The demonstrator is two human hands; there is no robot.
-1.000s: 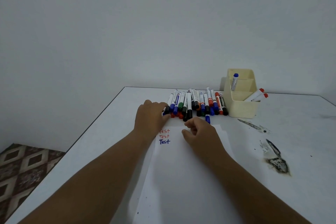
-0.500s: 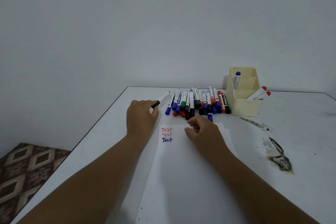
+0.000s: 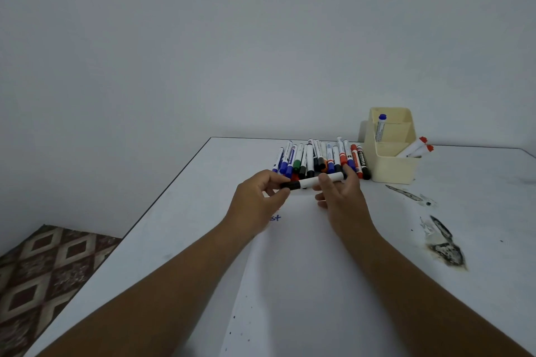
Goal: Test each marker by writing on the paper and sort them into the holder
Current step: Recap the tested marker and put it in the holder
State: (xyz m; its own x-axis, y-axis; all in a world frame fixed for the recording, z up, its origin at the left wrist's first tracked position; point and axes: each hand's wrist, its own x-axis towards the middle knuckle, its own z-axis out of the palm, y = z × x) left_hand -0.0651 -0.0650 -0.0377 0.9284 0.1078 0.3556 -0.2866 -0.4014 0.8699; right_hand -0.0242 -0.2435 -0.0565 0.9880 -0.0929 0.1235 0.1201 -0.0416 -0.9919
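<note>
Both hands [image 3: 261,194] round black marker [image 3: 311,182]; holder [image 3: 391,165] with blue, seemingly two red

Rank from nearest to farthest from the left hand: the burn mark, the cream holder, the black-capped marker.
1. Black-capped marker, cap end pinched by the left hand.
2. Cream holder, far right.
3. Burn mark, right edge, nearer the camera.

Dim, flat light; soft shadows
</note>
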